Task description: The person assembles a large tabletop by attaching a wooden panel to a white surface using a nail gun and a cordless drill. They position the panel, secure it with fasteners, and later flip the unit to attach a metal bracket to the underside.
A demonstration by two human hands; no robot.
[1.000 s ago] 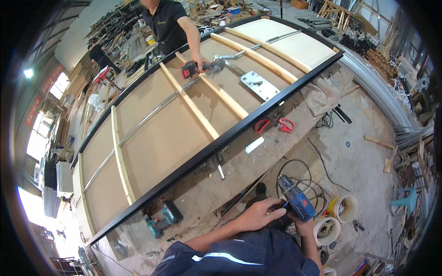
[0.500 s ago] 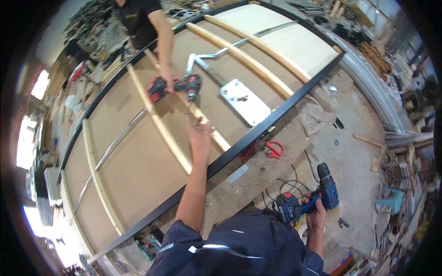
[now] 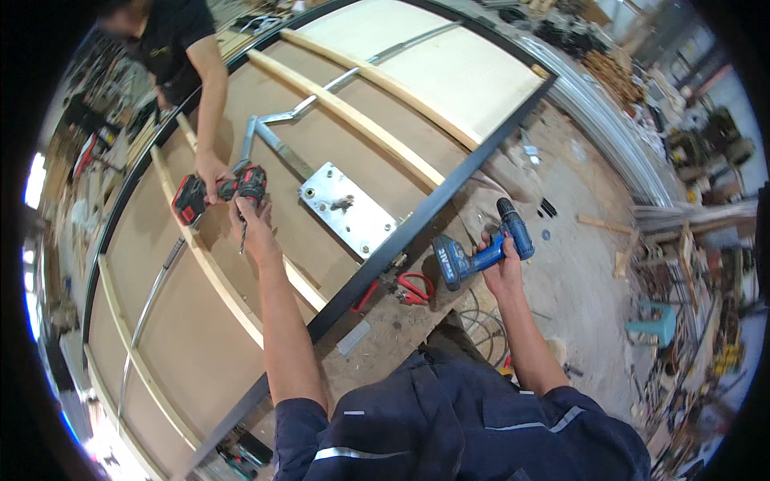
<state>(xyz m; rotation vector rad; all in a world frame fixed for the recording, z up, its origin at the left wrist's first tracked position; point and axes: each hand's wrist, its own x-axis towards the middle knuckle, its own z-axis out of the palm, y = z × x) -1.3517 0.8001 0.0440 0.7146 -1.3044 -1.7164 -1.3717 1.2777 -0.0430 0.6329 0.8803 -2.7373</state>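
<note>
My right hand (image 3: 504,271) grips a blue cordless drill (image 3: 488,255) by its handle, off the front edge of the framed panel (image 3: 216,321). Over the panel, my left hand (image 3: 258,231) is closed at the chuck end of a red and black cordless drill (image 3: 250,183). A thin drill bit (image 3: 243,234) shows below my fingers, which partly hide the chuck. A co-worker's hand (image 3: 210,172) holds that same drill by the handle. To its right lies a white metal plate (image 3: 349,207) with bolts at its corners and small dark pieces on top.
Wooden slats (image 3: 361,124) cross the panel inside its black frame (image 3: 449,200). A jointed metal bar (image 3: 277,148) meets the plate. Red-handled pliers (image 3: 415,290) lie by the frame's near edge. A teal stool (image 3: 659,325) stands right; long metal profiles (image 3: 597,120) lie behind.
My left hand has come up to the co-worker's drill and now touches its front end. My right hand has raised the blue drill toward the frame. The whole view has shifted.
</note>
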